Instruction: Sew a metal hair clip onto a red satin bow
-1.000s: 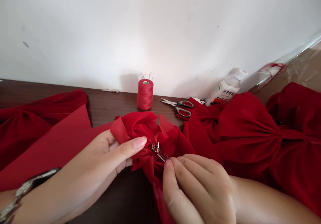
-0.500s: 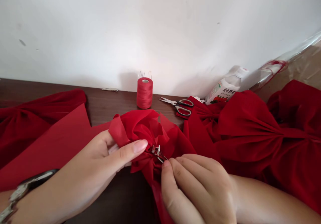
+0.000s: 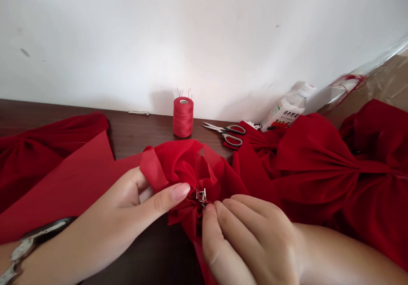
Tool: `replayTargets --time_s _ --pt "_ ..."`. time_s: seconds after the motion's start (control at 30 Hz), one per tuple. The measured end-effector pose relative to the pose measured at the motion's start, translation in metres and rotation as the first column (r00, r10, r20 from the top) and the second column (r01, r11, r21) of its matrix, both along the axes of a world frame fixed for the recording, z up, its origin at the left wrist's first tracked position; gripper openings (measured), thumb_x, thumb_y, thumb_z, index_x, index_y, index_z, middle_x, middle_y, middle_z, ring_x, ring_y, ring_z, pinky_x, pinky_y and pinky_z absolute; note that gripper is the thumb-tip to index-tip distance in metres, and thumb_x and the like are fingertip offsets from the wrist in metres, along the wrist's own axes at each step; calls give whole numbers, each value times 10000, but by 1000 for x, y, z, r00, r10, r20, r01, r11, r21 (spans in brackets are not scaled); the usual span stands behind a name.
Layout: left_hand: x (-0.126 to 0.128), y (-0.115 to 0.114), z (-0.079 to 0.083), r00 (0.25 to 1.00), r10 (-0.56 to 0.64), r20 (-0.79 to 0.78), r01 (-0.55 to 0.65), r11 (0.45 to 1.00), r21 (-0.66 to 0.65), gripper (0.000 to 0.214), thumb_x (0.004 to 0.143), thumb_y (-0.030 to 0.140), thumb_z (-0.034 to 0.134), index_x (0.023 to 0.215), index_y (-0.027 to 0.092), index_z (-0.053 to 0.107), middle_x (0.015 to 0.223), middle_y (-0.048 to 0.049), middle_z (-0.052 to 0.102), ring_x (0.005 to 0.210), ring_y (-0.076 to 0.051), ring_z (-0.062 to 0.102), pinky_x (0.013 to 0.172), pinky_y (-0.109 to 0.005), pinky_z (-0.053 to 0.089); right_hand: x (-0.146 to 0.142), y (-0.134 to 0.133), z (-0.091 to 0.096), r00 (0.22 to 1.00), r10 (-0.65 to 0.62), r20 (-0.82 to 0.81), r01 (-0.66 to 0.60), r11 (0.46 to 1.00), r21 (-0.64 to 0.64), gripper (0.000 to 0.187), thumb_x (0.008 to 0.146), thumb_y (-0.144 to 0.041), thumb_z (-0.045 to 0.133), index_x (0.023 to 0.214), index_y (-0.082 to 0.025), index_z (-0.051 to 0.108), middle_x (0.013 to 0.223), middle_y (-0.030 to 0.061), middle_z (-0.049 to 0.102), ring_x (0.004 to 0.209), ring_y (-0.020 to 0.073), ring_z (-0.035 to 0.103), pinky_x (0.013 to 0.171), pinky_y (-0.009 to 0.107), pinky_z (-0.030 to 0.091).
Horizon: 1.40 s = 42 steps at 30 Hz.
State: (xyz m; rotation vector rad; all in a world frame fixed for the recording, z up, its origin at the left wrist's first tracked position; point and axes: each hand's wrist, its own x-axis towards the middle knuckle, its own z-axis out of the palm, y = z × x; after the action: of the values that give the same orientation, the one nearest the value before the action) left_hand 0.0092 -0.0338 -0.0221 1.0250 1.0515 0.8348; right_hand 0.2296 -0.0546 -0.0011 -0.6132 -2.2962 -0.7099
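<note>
My left hand (image 3: 137,208) is closed on the gathered red fabric (image 3: 178,159), with the thumb lying over the folds and the other fingers mostly behind the cloth. At the bunched centre a small silver metal clip (image 3: 201,195) stands out from the folds, just right of my left thumb tip. My right hand (image 3: 251,238) pinches the lower end of this clip between thumb and forefinger. Its fingertips cover that end, so how the clip meets the cloth is hidden.
A spool of red thread (image 3: 183,118) with several needles in its top stands by the wall. Scissors (image 3: 228,132) lie open beside it. Farther right are a tilted bottle (image 3: 287,110) and gathered red fabric (image 3: 315,170). More red cloth (image 3: 63,174) lies left. Metal clips (image 3: 138,112) rest near the wall.
My right fingertips have come closer to the gathered centre, and less of the clip's long end shows. The clip has shifted slightly right and down; my left hand keeps its hold.
</note>
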Motion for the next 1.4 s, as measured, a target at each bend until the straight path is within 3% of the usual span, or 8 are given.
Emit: replayTargets --time_s 0.13,0.23,0.43,0.57,0.87,1.07,1.23,1.4 --pt "10 3 12 990 -103 96 102 995 15 419 693 384 845 1075 307 692 1166 -27 731 1064 -261 698 924 -318 628 0 0 7 999 1 -39 -2 1000 -24 183 860 -16 621 751 -162 606 575 -30 580 516 96 527 497 233 489" --pt "15 10 17 971 -165 173 162 986 27 434 684 320 866 1085 309 701 1223 -25 707 1126 -266 673 974 -350 610 3 6 18 995 99 10 -95 978 -184 187 912 -42 512 778 -117 619 585 4 583 487 119 518 458 264 463" --pt "12 23 16 968 -174 184 167 985 50 521 665 360 883 1146 336 684 1259 -10 693 1128 -250 676 935 -311 621 14 29 22 956 152 -251 -283 700 -655 230 1019 -283 494 1184 -122 505 748 -20 618 600 73 588 571 155 500" --pt "8 26 16 967 -202 156 188 977 104 560 691 333 867 1204 358 644 1294 0 672 1138 -247 670 918 -304 624 17 39 13 915 146 -376 -391 545 -741 371 964 -390 584 1215 -147 461 756 -41 584 619 49 594 622 118 503" --pt "13 26 21 985 -158 71 141 969 203 482 728 267 836 1173 341 667 1260 25 688 1079 -183 686 878 -197 601 14 44 3 877 107 -467 -453 503 -736 302 937 -389 624 1084 -163 486 735 -44 573 583 56 577 587 130 496" --pt "11 28 17 990 -138 32 130 977 170 475 765 319 806 1208 319 634 1273 14 682 1105 -192 671 926 -254 602 15 50 -2 844 244 -477 -520 591 -617 305 942 -392 613 1105 -158 504 819 -7 622 683 60 618 685 129 522" --pt "9 31 14 993 -118 7 113 963 243 395 774 305 798 1145 315 663 1206 38 711 1060 -156 684 908 -203 588 19 56 -4 850 269 -453 -527 475 -705 236 937 -308 641 1084 -161 529 795 -6 633 673 70 626 689 140 525" --pt "9 30 19 989 -143 -48 150 948 281 195 768 320 793 948 283 728 935 54 764 863 -114 701 784 -127 577 17 54 -4 854 247 -458 -517 506 -690 200 939 -336 639 988 -177 529 758 -10 616 642 67 600 650 127 486"
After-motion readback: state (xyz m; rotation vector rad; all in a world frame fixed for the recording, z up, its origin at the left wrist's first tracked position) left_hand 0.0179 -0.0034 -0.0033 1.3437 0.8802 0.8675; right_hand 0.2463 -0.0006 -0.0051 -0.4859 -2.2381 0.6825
